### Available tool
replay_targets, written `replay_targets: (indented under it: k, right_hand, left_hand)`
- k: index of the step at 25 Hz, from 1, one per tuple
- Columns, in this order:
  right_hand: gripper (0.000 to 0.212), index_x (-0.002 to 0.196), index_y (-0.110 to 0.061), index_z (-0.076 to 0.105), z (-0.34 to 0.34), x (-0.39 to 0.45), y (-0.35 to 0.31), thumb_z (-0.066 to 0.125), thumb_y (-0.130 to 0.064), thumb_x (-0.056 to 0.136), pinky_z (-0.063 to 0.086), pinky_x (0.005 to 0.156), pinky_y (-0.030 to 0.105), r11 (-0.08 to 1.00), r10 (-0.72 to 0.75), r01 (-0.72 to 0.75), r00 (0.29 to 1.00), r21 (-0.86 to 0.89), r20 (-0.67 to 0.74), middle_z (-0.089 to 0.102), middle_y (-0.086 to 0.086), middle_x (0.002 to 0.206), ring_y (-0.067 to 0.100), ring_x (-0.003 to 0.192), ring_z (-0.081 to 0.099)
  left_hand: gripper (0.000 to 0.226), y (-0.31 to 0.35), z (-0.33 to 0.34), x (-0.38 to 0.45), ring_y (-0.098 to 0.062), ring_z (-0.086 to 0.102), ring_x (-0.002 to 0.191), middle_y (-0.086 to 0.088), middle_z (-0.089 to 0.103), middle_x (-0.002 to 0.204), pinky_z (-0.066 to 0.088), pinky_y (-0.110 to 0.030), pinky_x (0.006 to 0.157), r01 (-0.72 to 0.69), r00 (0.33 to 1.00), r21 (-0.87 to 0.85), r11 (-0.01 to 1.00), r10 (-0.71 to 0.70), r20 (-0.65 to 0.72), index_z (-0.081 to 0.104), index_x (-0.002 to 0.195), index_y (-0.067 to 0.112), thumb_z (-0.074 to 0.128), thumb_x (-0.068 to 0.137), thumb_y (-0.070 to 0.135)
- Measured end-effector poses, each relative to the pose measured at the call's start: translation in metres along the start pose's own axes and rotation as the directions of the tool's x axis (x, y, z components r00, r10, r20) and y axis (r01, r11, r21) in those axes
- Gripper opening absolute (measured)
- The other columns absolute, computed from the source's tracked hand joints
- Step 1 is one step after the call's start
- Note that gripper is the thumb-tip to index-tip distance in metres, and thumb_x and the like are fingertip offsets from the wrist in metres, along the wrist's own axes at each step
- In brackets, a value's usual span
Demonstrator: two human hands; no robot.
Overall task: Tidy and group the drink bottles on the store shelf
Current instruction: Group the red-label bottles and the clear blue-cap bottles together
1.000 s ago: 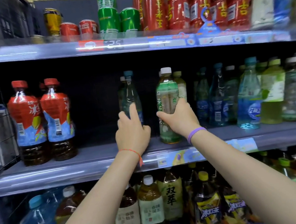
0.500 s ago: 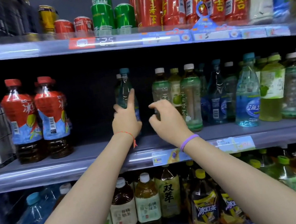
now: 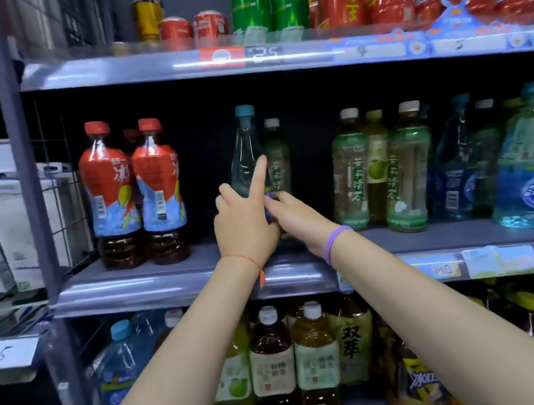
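On the middle shelf (image 3: 167,280) a clear blue-capped water bottle (image 3: 246,150) stands alone near the centre. A white-capped green tea bottle (image 3: 277,160) stands just behind it to the right. My left hand (image 3: 243,225) grips the water bottle low down, thumb on its left side and index finger stretched up its front. My right hand (image 3: 298,218) reaches in from the right with straight fingers that touch the lower part of the two bottles; its fingertips are partly hidden. More green tea bottles (image 3: 403,164) stand grouped to the right.
Two red-capped iced tea bottles (image 3: 135,192) stand at the shelf's left, with bare shelf between them and my hands. Blue water bottles (image 3: 521,162) fill the right end. Cans (image 3: 249,4) line the top shelf, and several tea bottles (image 3: 273,364) stand on the lower shelf.
My right hand let go of the green tea bottle, which now stands among the green teas on the right, and moved left to the bottles by my left hand. My left hand stays on the water bottle.
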State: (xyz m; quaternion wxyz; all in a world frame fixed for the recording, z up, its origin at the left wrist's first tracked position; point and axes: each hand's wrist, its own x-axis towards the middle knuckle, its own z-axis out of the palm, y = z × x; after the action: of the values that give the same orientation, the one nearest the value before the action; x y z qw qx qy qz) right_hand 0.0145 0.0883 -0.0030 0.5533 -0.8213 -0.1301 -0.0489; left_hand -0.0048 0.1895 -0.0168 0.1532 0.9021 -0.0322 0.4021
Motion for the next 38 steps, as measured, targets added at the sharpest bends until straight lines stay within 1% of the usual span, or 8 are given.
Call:
replay_targets:
  k: [6,10,14,21,25,29,35,38]
  right_hand:
    - [0.036,0.108,-0.015,0.062,0.028,-0.007,-0.023,0.045,-0.044,0.094,0.049,0.082,0.036,0.995,-0.060,0.061,0.998,-0.078,0.014,0.064,-0.002,0.086,0.015,0.080,0.058]
    - [0.018,0.095,-0.021,0.063,0.025,-0.015,-0.021,0.053,-0.036,0.091,0.050,0.080,0.031,0.988,-0.145,0.126,0.959,-0.090,-0.245,0.066,-0.006,0.093,0.012,0.088,0.061]
    - [0.009,0.096,-0.019,0.059,-0.013,-0.026,-0.006,0.055,-0.020,0.088,0.048,0.080,0.030,0.964,-0.263,0.205,0.835,-0.171,-0.482,0.059,0.000,0.105,0.012,0.089,0.057]
    - [0.030,0.110,-0.017,0.044,-0.138,-0.054,0.030,0.056,-0.013,0.083,0.040,0.093,0.042,0.916,-0.395,0.178,0.552,-0.359,-0.735,0.041,0.002,0.113,0.025,0.104,0.044]
    - [0.052,0.136,-0.014,0.041,-0.223,-0.058,0.063,0.049,-0.008,0.086,0.036,0.097,0.040,0.860,-0.359,-0.014,0.693,-0.510,-0.625,0.032,0.015,0.142,0.036,0.121,0.043]
    - [0.071,0.153,-0.040,0.019,-0.275,-0.052,0.080,0.046,-0.017,0.092,0.041,0.070,0.031,0.640,-0.248,-0.175,0.875,-0.749,-0.416,0.001,0.023,0.161,0.037,0.102,0.061]
    - [0.068,0.154,-0.038,0.018,-0.291,-0.014,0.078,0.051,-0.039,0.095,0.049,0.081,0.035,0.571,-0.109,-0.207,0.940,-0.795,-0.323,0.000,0.032,0.155,0.039,0.104,0.062]
    - [0.060,0.148,-0.036,0.029,-0.289,-0.017,0.082,0.053,-0.037,0.093,0.049,0.078,0.035,0.550,-0.191,-0.147,0.936,-0.822,-0.295,0.016,0.028,0.147,0.035,0.086,0.061]
  left_hand:
    - [0.095,-0.029,-0.022,-0.010,-0.033,0.048,0.093,-0.023,0.040,0.125,0.039,-0.037,0.075,0.000,1.000,0.098,0.995,0.001,-0.013,-0.009,0.157,0.037,0.057,0.089,0.027]
    - [0.060,-0.024,-0.022,-0.023,-0.043,0.040,0.133,-0.028,0.037,0.146,0.040,-0.047,0.099,-0.180,0.937,0.083,0.980,0.196,-0.289,0.043,0.145,0.012,0.054,0.086,0.014]
    - [0.043,0.008,-0.007,-0.020,-0.033,0.058,0.097,-0.011,0.059,0.110,0.049,-0.044,0.080,-0.376,0.903,-0.191,0.907,0.313,-0.294,0.063,0.115,0.011,0.045,0.076,0.014]
    - [0.052,0.127,0.034,-0.018,-0.035,0.054,0.109,-0.015,0.054,0.125,0.050,-0.046,0.083,-0.432,0.899,-0.233,0.871,0.394,-0.193,0.057,0.128,0.009,0.054,0.078,0.021]
    - [0.039,0.208,0.065,-0.014,-0.035,0.054,0.096,-0.010,0.054,0.108,0.046,-0.040,0.072,-0.441,0.897,-0.142,0.886,0.432,-0.094,0.060,0.124,0.020,0.053,0.086,0.025]
    - [0.032,0.246,0.087,-0.010,-0.032,0.064,0.092,-0.007,0.063,0.107,0.048,-0.035,0.069,-0.260,0.957,0.020,0.965,0.255,0.137,0.062,0.120,0.023,0.044,0.095,0.031]
    - [0.035,0.246,0.090,-0.010,-0.029,0.064,0.099,-0.004,0.071,0.110,0.049,-0.033,0.074,-0.129,0.974,-0.002,0.992,0.127,0.187,0.063,0.125,0.030,0.045,0.095,0.032]
    - [0.036,0.247,0.089,-0.014,-0.026,0.063,0.100,-0.002,0.066,0.111,0.049,-0.034,0.075,-0.165,0.982,-0.077,0.983,0.171,0.080,0.060,0.128,0.025,0.048,0.095,0.032]
